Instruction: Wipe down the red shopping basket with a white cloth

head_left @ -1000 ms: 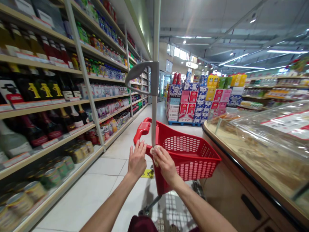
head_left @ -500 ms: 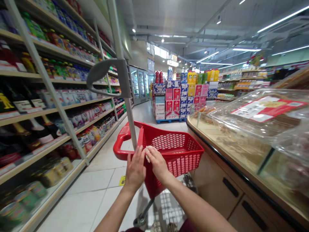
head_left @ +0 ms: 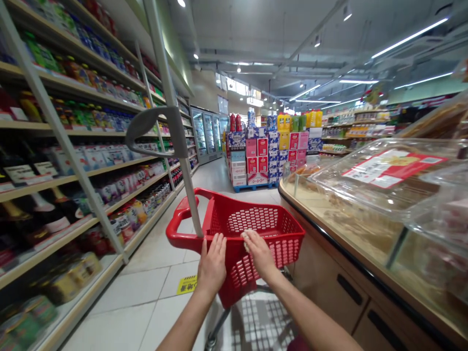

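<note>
A red plastic shopping basket cart (head_left: 234,261) stands in front of me, with lattice sides and a tall pole ending in a grey handle (head_left: 179,131). My left hand (head_left: 212,265) is open, its straight fingers lying against the near rim by the foot of the pole. Further right along the same rim, my right hand (head_left: 261,253) presses a crumpled whitish cloth (head_left: 247,237) to the edge. Most of the cloth is hidden beneath the fingers. No goods show inside the basket.
Shelves of bottles and cans (head_left: 80,131) line the left. A counter (head_left: 321,229) with clear plastic food packs (head_left: 395,170) runs close on the right. Stacked drink cartons (head_left: 256,161) stand on a blue pallet ahead. A yellow sticker (head_left: 186,285) marks the tiled floor.
My right hand has slid right along the rim with the cloth, away from my left hand. My left hand stays on the rim. The camera view has shifted slightly.
</note>
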### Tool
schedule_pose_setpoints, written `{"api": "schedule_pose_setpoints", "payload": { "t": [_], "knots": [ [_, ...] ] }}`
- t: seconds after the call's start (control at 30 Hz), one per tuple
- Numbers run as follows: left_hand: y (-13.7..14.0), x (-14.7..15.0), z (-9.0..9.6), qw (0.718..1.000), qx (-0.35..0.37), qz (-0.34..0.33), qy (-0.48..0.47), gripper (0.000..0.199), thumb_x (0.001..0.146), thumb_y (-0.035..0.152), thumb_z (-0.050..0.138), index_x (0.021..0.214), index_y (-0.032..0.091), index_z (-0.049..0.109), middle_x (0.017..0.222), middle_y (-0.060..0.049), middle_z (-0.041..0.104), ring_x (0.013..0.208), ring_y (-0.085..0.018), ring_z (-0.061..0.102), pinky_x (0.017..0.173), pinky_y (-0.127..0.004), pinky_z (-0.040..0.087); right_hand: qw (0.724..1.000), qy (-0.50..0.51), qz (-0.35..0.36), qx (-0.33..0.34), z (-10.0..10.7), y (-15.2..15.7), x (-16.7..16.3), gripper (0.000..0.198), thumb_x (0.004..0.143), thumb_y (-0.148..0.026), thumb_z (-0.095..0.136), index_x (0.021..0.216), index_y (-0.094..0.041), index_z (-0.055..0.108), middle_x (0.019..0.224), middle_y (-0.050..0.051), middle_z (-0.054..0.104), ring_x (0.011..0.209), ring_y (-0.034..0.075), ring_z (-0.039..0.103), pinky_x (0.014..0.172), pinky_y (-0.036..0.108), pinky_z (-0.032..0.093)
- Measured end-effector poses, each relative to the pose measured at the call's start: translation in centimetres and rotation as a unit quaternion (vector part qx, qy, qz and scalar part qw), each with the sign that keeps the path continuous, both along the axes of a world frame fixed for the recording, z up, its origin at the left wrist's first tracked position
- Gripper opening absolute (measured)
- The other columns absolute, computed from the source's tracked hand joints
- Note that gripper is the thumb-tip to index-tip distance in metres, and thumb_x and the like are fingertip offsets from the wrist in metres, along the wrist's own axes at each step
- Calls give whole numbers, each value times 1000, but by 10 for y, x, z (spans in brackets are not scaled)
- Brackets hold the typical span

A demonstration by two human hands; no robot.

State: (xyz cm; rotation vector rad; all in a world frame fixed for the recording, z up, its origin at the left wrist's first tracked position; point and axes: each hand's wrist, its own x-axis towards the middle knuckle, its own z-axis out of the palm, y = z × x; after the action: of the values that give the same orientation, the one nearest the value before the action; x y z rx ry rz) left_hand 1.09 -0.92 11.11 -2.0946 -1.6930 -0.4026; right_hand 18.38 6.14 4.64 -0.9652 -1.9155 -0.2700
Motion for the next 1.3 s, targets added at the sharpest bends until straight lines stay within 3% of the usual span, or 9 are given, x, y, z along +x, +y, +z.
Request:
{"api": "schedule_pose_setpoints", "payload": {
  "t": [0.13, 0.33, 0.53, 0.6, 0.73, 0.93, 1.13, 1.2, 1.3],
  "knots": [
    [0, 0, -3, 1000, -1, 29, -9, 57, 68, 12, 36, 125, 9, 40, 134, -10, 38, 127, -20, 27, 108, -42, 10, 996, 13, -83, -3, -15, 15, 38, 40, 84, -8, 31, 112, -20, 56, 116, 10, 56, 114, 21, 45, 91, 45, 42],
    [4, 8, -13, 999, -30, 27, 19, 59, 70, 15, 35, 128, 7, 34, 138, -10, 29, 130, -21, 18, 107, -43, 9, 999, -49, -17, -2, -22, 8, 23, 41, 84, -9, 36, 121, -21, 48, 127, 6, 48, 123, 19, 34, 97, 40, 38],
    [6, 8, -17, 999, -24, 24, 33, 59, 69, 17, 37, 128, 8, 36, 138, -8, 31, 130, -22, 19, 107, -43, 8, 982, 30, -158, -96, -35, 18, 105, 41, 83, -9, 33, 118, -19, 52, 125, 8, 49, 121, 21, 38, 97, 45, 36],
    [6, 12, -18, 999, -10, 36, 22, 59, 68, 17, 38, 126, 7, 38, 137, -9, 33, 129, -23, 20, 107, -43, 9, 984, 37, -136, -109, -35, 17, 101, 40, 83, -10, 33, 118, -20, 51, 126, 7, 48, 122, 20, 36, 99, 43, 34],
    [7, 14, -17, 999, 3, 33, 10, 60, 66, 16, 38, 125, 7, 40, 135, -8, 36, 128, -22, 25, 107, -42, 10, 996, -10, -3, -84, -33, 12, 82, 39, 86, -16, 35, 122, -25, 47, 130, 1, 44, 124, 16, 32, 103, 38, 30],
    [7, 15, -18, 999, 19, 33, 12, 60, 64, 16, 39, 123, 7, 43, 133, -9, 39, 126, -23, 28, 106, -43, 13, 974, 76, -165, -134, -41, 21, 143, 43, 82, -10, 32, 117, -23, 52, 124, 4, 50, 121, 18, 38, 102, 40, 30],
    [9, 16, -21, 999, 45, 22, 9, 61, 62, 15, 40, 122, 6, 43, 133, -11, 39, 126, -24, 28, 106, -43, 14, 995, 24, -33, -92, -41, 15, 120, 42, 84, -15, 34, 123, -27, 45, 131, -1, 42, 125, 15, 31, 103, 38, 30],
    [9, 13, -23, 999, 46, 15, 13, 62, 62, 15, 40, 123, 7, 43, 133, -11, 38, 126, -23, 28, 106, -43, 13, 992, 45, -76, -89, -53, 11, 127, 44, 83, -13, 33, 123, -26, 45, 132, 0, 42, 125, 15, 31, 103, 39, 30],
    [8, 10, -26, 998, 58, 14, 16, 62, 62, 14, 40, 123, 8, 42, 134, -10, 38, 127, -23, 27, 106, -42, 13, 979, 71, -153, -114, -89, 1, 149, 44, 80, -11, 33, 118, -23, 52, 127, 3, 47, 121, 18, 37, 99, 39, 36]
  ]
}}
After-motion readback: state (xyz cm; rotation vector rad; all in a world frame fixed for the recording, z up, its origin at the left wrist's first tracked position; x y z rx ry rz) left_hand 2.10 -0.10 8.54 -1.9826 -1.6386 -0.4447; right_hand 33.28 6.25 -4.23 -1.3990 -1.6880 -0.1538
